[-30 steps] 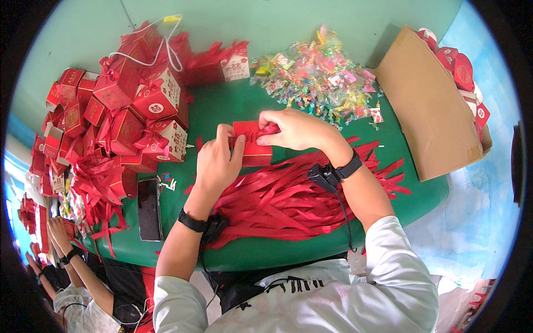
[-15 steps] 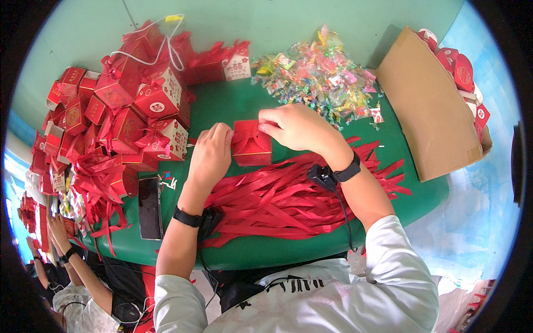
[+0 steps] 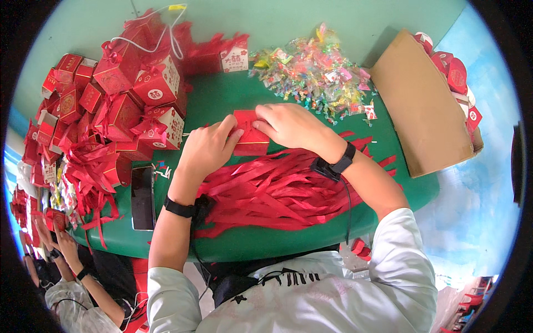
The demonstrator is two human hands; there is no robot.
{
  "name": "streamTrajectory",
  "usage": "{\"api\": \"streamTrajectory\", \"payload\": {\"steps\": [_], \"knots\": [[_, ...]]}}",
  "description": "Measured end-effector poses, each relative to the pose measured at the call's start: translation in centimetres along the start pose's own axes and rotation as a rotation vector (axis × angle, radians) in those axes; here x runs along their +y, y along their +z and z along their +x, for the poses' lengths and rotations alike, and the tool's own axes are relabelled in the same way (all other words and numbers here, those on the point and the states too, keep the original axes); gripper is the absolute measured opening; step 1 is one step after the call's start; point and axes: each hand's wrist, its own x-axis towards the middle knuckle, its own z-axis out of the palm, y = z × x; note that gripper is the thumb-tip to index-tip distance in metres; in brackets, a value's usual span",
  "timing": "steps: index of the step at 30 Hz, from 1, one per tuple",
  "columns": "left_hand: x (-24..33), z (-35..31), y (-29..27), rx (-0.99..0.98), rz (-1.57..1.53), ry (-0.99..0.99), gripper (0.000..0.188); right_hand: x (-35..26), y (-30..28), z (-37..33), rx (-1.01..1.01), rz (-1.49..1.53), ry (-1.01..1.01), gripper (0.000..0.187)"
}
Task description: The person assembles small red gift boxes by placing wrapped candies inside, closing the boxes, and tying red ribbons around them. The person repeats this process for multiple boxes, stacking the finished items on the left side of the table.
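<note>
A small red gift box (image 3: 251, 146) with thin gold edging stands on the green table, between my hands. Red ribbon (image 3: 247, 134) lies across its top. My left hand (image 3: 210, 145) is closed at the box's left side, thumb and forefinger pinched on the ribbon. From the right, my right hand (image 3: 288, 125) reaches over the top with its fingers closed on the ribbon too. My fingers partly hide the ribbon. Just nearer to me, a broad bundle of loose red ribbons (image 3: 277, 191) is spread beneath my wrists.
Red boxes (image 3: 119, 119) are piled at the left, a dark phone (image 3: 142, 198) nearer. Wrapped candies (image 3: 319, 75) heap at the back. On the right leans a cardboard box (image 3: 419, 105) containing red boxes. A co-worker's hands (image 3: 65, 244) show at lower left.
Both hands have come down closer to the top of the box, and my right hand has moved inward over it. The ribbon between them now lies lower on the box.
</note>
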Motion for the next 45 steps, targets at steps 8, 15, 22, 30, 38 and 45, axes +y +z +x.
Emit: {"api": "streamTrajectory", "payload": {"steps": [8, 15, 22, 30, 38, 45], "knots": [[-0.1, -0.2, 0.1, 0.019, 0.084, 0.004, 0.029, -0.1, 1.6, -0.7, 0.197, -0.16, -0.095, 0.029], [0.9, -0.1, 0.5, 0.152, -0.097, -0.096, 0.018, -0.5, 3.1, -1.6, 0.387, 0.08, -0.061, 0.019], [0.8, 0.1, 0.9, 0.204, -0.305, -0.082, 0.012, -0.3, 3.4, -1.7, 0.328, 0.238, -0.027, 0.018], [0.4, 0.2, 0.0, 0.046, -0.091, -0.375, 0.038, -0.4, 3.5, -1.7, 0.34, 0.198, -0.031, 0.011], [-3.4, -0.1, -4.0, -0.516, -0.527, -0.446, 0.018, -0.2, 3.8, -1.9, 0.335, 0.234, 0.034, 0.013], [2.6, 0.2, 0.0, 0.037, -0.464, -0.269, 0.015, -0.3, 3.5, -1.6, 0.343, 0.241, -0.021, 0.011]]}}
